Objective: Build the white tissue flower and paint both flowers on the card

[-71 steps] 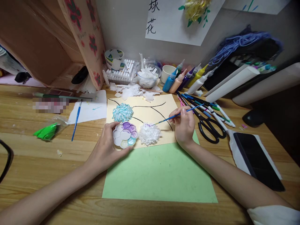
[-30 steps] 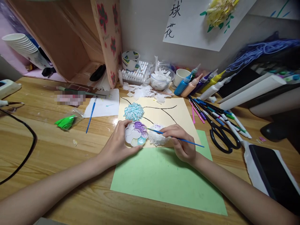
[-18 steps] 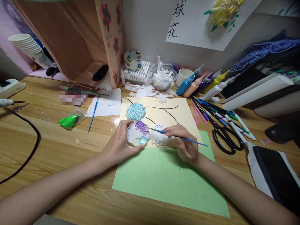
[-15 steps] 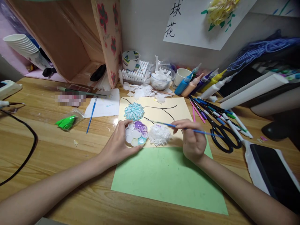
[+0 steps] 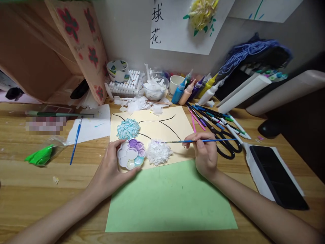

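My left hand (image 5: 109,169) grips a small flower-shaped paint palette (image 5: 131,154) with purple and pale blue paint in its wells, on the lower left of a cream sheet (image 5: 162,122). My right hand (image 5: 204,154) pinches a thin blue paintbrush (image 5: 203,140); its tip reaches the upper right edge of a white tissue-paper flower (image 5: 158,152) glued on the sheet. A blue-tinted paper flower (image 5: 128,128) sits above the palette. Black curved lines run across the cream sheet.
A green sheet (image 5: 170,200) lies in front of me. Black scissors (image 5: 224,142) and several markers (image 5: 218,117) lie to the right, with a dark tablet (image 5: 276,174) beyond. Paint bottles (image 5: 193,89), a bowl of paper scraps (image 5: 154,88) and a second brush (image 5: 75,139) are nearby.
My right hand drew the brush from the palette's purple paint rightwards, so its tip now rests at the white flower. The view shifted; my left hand kept hold of the palette.
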